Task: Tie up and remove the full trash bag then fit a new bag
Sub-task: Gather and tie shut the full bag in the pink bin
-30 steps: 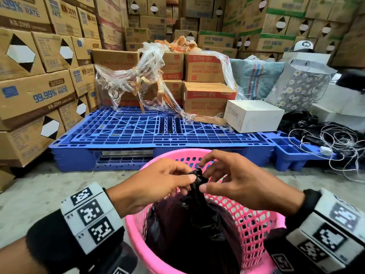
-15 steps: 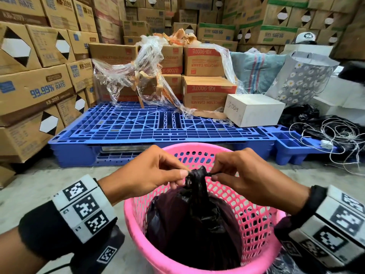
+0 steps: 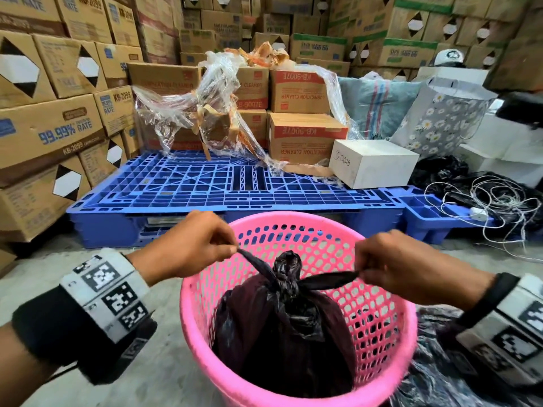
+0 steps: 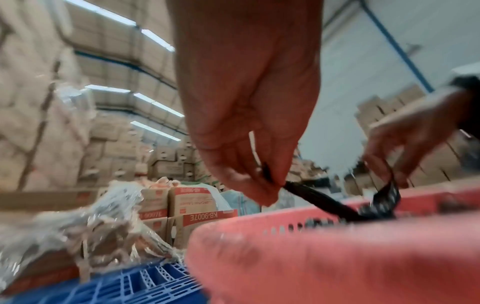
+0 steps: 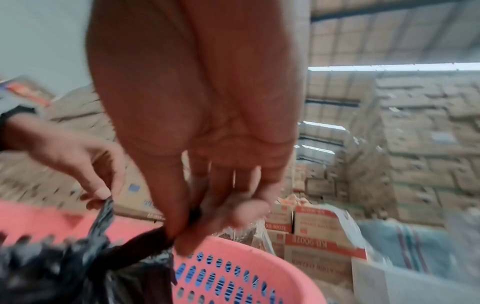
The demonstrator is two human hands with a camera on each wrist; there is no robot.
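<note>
Head view looks down into a pink perforated basket [image 3: 296,230] standing on a grey concrete floor [image 3: 164,374], with a full black trash bag [image 3: 282,342] sitting inside it. The bag's neck is gathered into a knot [image 3: 286,270] that rises about level with the basket's far rim. Two twisted tails run out from the knot, one up to the left and one out to the right.

The left hand [image 3: 188,245] pinches the end of the left tail between thumb and fingertips, over the basket's left rim. The right hand [image 3: 411,273] pinches the end of the right tail in the same way, over the right rim. Both tails look taut, and the hands are well apart with the knot between them. Each wrist carries a black band with white blocks printed in square black codes.

Left wrist view shows that hand's fingertips closed on the thin black strip, though the picture is blurred. Right wrist view shows thumb and fingers clamped on the other strip just above the pink rim.

Just beyond the basket lies a blue plastic pallet [image 3: 223,183] carrying cardboard cartons [image 3: 302,136], torn clear wrap [image 3: 205,113] and a white box [image 3: 373,161]. Stacked cartons fill the left and far sides. On the right are a daisy-print bag [image 3: 440,118] and a tangle of white cord [image 3: 496,198].
</note>
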